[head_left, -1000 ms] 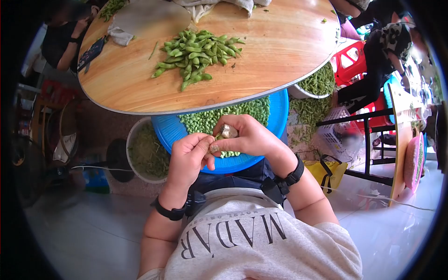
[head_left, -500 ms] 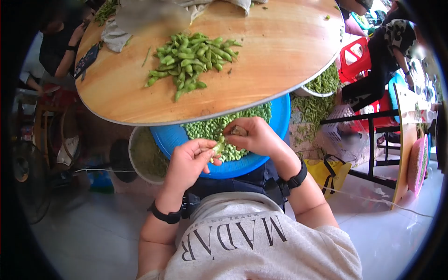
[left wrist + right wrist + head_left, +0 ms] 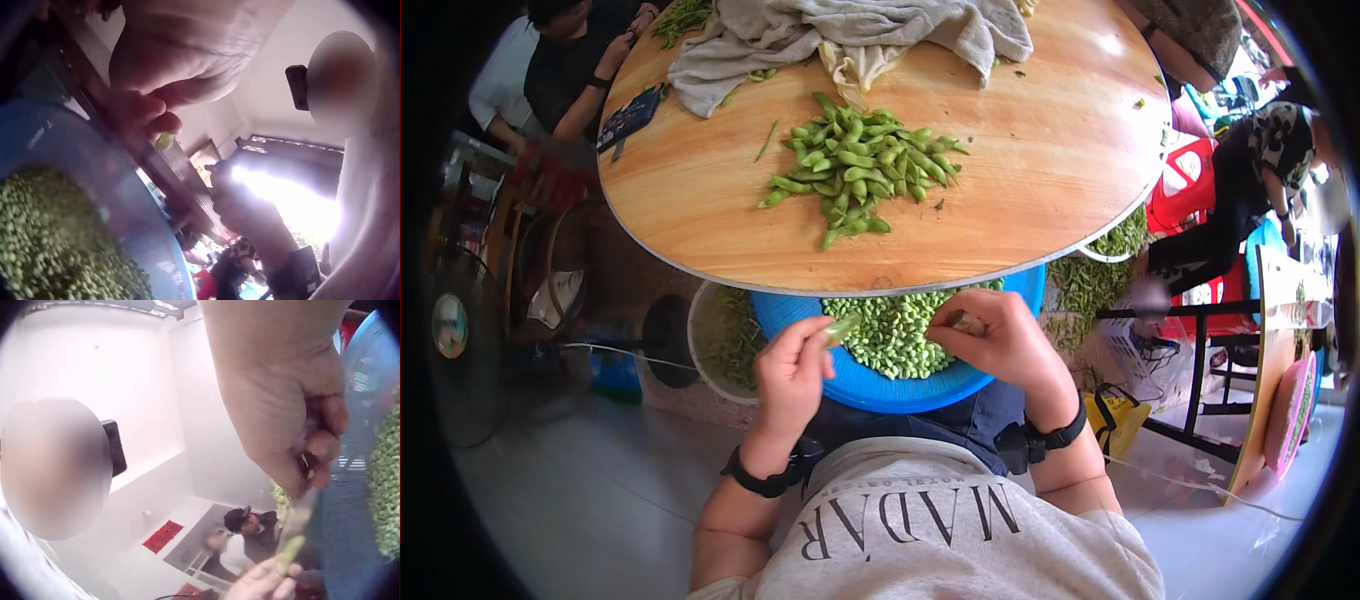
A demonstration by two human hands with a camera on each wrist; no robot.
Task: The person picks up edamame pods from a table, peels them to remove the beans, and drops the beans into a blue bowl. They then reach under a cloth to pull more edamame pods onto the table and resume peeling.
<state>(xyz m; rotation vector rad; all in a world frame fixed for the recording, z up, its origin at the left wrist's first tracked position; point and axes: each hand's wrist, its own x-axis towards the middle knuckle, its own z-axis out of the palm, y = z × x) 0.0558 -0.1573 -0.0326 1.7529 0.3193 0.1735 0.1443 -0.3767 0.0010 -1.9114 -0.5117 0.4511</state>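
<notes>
In the head view my left hand (image 3: 792, 368) pinches a green soybean pod (image 3: 841, 330) between thumb and fingertips, over the left side of the blue basket. My right hand (image 3: 1008, 340) is apart from it, over the basket's right side. Its curled fingers grip a small pale-brown thing (image 3: 967, 322); I cannot tell what kind it is. Below both hands, shelled green beans (image 3: 895, 335) fill the middle of the blue basket (image 3: 772, 312). In the right wrist view the pod (image 3: 290, 555) sticks up from the left fingertips.
A pile of whole pods (image 3: 860, 165) lies on the round wooden table (image 3: 730, 235), near a grey cloth (image 3: 750, 50) and a phone (image 3: 630, 115). A white bucket (image 3: 703, 340) stands left of the basket. People are around the table; a yellow bag (image 3: 1122, 420) sits at right.
The hands, close together a second ago, have drawn apart, the left keeping the pod and the right moving rightward. The head view has shifted, showing more of the table and cloth.
</notes>
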